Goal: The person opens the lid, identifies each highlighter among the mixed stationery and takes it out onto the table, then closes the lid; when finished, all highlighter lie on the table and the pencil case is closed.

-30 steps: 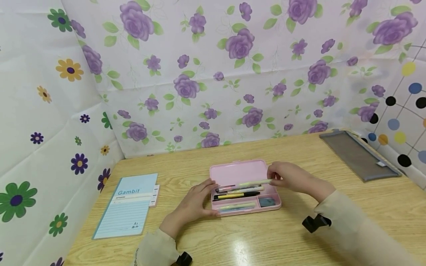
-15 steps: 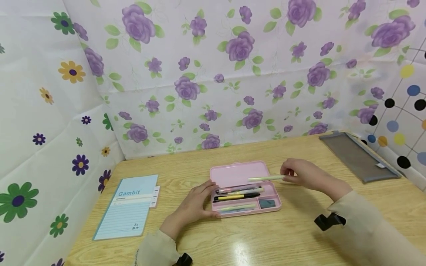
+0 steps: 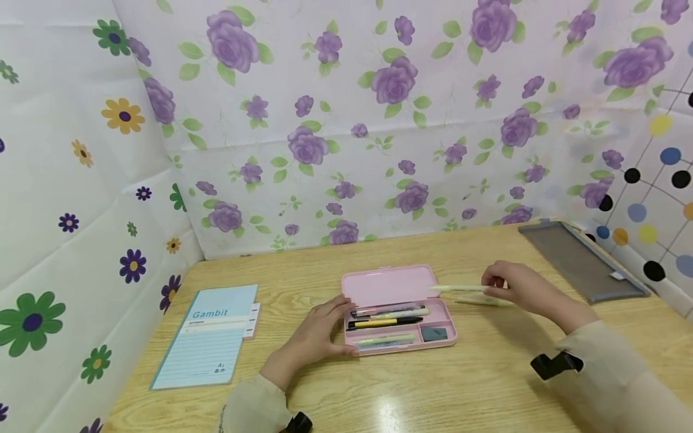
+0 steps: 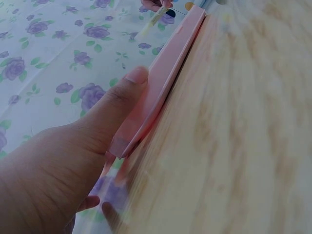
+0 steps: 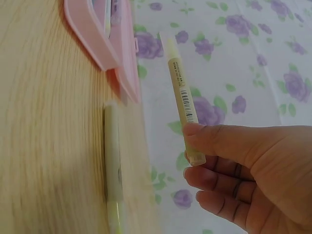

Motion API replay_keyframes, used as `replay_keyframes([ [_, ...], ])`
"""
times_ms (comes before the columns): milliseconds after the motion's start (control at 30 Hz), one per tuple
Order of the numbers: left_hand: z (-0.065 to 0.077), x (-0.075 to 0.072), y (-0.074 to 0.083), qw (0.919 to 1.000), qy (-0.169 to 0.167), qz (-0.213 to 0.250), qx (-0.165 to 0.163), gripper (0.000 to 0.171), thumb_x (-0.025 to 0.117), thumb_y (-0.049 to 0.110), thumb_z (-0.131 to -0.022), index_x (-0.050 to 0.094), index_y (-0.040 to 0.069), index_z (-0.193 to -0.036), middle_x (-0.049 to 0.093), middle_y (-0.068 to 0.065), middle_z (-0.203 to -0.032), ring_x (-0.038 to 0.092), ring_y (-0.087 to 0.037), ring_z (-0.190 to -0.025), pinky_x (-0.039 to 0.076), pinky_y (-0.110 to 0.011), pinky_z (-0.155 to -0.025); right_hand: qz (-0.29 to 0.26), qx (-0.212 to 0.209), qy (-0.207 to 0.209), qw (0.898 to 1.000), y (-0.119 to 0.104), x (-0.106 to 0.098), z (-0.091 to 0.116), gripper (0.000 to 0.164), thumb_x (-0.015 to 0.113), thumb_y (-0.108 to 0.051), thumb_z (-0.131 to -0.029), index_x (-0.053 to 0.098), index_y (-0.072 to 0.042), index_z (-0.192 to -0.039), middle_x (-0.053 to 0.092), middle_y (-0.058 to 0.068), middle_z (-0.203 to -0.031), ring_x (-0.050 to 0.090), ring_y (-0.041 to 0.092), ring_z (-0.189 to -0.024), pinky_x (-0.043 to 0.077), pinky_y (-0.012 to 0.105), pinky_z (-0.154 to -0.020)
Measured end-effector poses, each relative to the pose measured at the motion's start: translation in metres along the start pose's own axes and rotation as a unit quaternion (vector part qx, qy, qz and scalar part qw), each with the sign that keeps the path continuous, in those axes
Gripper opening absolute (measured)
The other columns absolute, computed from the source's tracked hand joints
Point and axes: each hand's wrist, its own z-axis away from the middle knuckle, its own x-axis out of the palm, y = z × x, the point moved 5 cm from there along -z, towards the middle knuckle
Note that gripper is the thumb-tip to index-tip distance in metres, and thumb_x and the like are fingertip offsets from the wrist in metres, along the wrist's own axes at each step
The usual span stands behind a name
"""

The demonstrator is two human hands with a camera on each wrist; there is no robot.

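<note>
A pink pencil case (image 3: 388, 285) lies open on the wooden table, several pens (image 3: 385, 323) in its long compartment, pale highlighters (image 3: 384, 341) in the front one and a dark eraser (image 3: 434, 333) in the corner. My left hand (image 3: 314, 332) grips the case's left end, thumb along the front wall (image 4: 163, 80). To the right of the case, my right hand (image 3: 517, 287) pinches a pale yellow highlighter (image 5: 181, 92) by one end, its barcode label showing. A second highlighter (image 5: 113, 156) lies on the table just below it.
At the left lies a light blue notebook (image 3: 208, 337) with small pink-edged cards (image 3: 252, 322) sticking out from under it. A grey mesh pouch (image 3: 582, 261) rests at the back right. Flowered cloth (image 3: 379, 132) hangs behind the table.
My right hand has carried the highlighter out of the case and to the right, over the table. The second highlighter there has come into sight. My left hand has stayed on the case.
</note>
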Motion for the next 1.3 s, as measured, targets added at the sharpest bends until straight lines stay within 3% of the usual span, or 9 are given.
replay_keyframes([
  [267,0.0,0.0,-0.001,1.0,-0.004,0.002,0.0,0.089,0.074,0.059,-0.073,0.042,0.019,-0.146,0.036,-0.006,-0.154,0.035,-0.028,-0.142,0.031,-0.054,-0.114,-0.005,0.019,0.004,1.0,0.025,0.001,0.005,0.006,0.07,-0.014,-0.087,0.064,-0.015,-0.088,0.057,-0.006,-0.08,0.049,-0.001,-0.068,0.044,0.022,-0.058],
  [767,0.0,0.002,-0.003,1.0,-0.005,-0.001,0.0,0.089,0.073,0.06,-0.073,0.041,0.02,-0.146,0.036,-0.005,-0.155,0.035,-0.028,-0.142,0.031,-0.055,-0.114,-0.029,0.064,-0.024,0.997,0.066,0.014,0.008,0.007,0.071,-0.017,-0.087,0.065,-0.013,-0.085,0.06,-0.005,-0.075,0.049,0.002,-0.064,0.042,0.022,-0.056],
  [1300,0.0,0.003,-0.003,1.0,-0.002,-0.006,0.004,0.091,0.073,0.06,-0.073,0.04,0.02,-0.147,0.036,-0.004,-0.154,0.035,-0.027,-0.143,0.031,-0.056,-0.114,-0.034,0.068,-0.047,0.996,0.079,0.027,0.007,0.005,0.071,-0.014,-0.085,0.066,-0.014,-0.083,0.059,-0.007,-0.073,0.045,0.002,-0.064,0.039,0.022,-0.057],
])
